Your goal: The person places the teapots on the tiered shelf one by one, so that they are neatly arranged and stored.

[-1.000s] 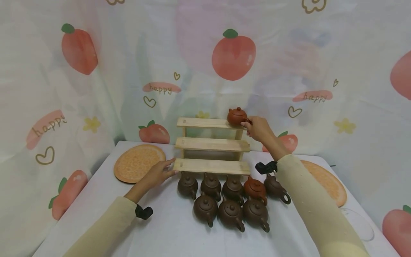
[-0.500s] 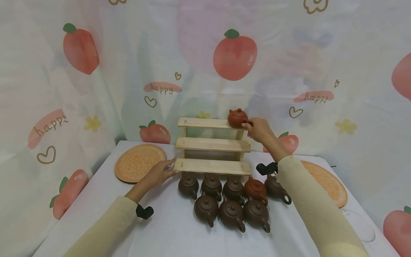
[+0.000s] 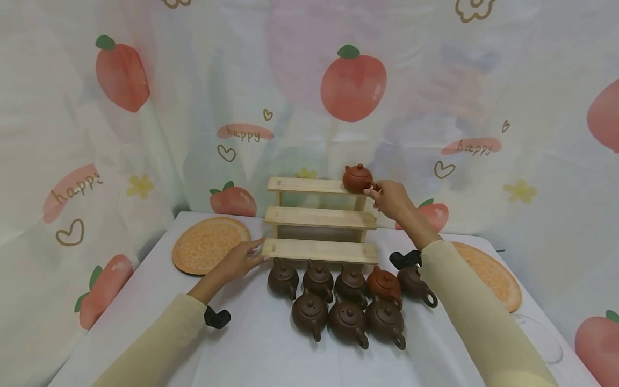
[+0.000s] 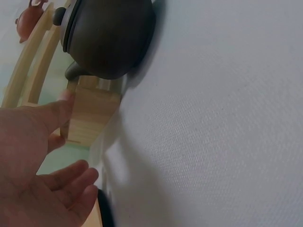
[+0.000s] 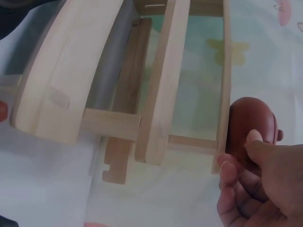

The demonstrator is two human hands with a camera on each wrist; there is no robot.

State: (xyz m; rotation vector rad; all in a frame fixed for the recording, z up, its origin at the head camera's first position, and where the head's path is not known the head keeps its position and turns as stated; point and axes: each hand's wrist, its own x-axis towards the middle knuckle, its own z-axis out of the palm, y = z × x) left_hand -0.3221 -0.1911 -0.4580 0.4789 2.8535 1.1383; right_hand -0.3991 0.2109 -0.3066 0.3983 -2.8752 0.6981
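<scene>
Fingertips [image 3: 373,189] of the right hand [image 3: 393,199] are pinching the handle of the red teapot [image 3: 358,178], which is sitting upright at the right end of the wooden rack's [image 3: 319,217] top step, handle pointing right, in the head view; the left hand [image 3: 237,262], fingers straight, is touching the bottom step. Left wrist view: relaxed fingers [image 4: 57,113] are resting against the step's end. Right wrist view: curled fingers [image 5: 232,172] are gripping the teapot [image 5: 251,125] beside the top step

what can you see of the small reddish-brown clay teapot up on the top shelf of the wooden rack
The small reddish-brown clay teapot is round and squat, with a matte finish and a lid topped by a little knob. It stands upright at the right end of the top step of the pale three-step wooden rack. The right hand pinches its handle side with curled fingers; the handle itself is mostly hidden.
</scene>
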